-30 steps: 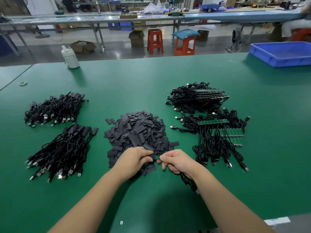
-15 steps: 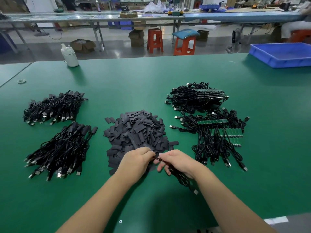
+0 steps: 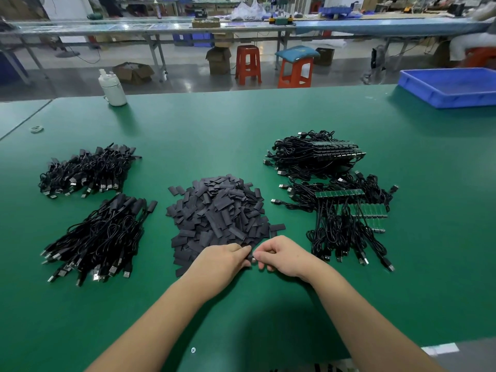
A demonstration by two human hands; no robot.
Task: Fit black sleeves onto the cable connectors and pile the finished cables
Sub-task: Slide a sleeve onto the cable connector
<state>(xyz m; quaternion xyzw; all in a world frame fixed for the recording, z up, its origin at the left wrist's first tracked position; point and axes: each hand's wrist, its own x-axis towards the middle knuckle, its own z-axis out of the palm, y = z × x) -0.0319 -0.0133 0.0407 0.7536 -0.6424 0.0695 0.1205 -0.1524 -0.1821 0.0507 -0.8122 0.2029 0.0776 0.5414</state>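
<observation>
Right between the two fists, a small dark piece, probably a sleeve meeting a connector, sits pinched at the near edge of the sleeve pile. Left hand curled, fingertips clamped on it from the left; right hand curled, pinching from the right. Hands nearly touching, knuckles up. Piece's long axis looks left-right, along the line between the hands, so the push-on should go sideways, hand toward hand; both equally near. The cable itself is hidden under the right hand; can't tell how far the sleeve is seated.

Outward: sleeved cable pile near left, well apart from the hands, likely the drop spot, so left hand is closer. Second finished-looking pile behind it. Unsleeved cables with green boards to the right, more behind. All on the green table. Far off: white bottle, blue bin.

No readable writing or brands anywhere.
</observation>
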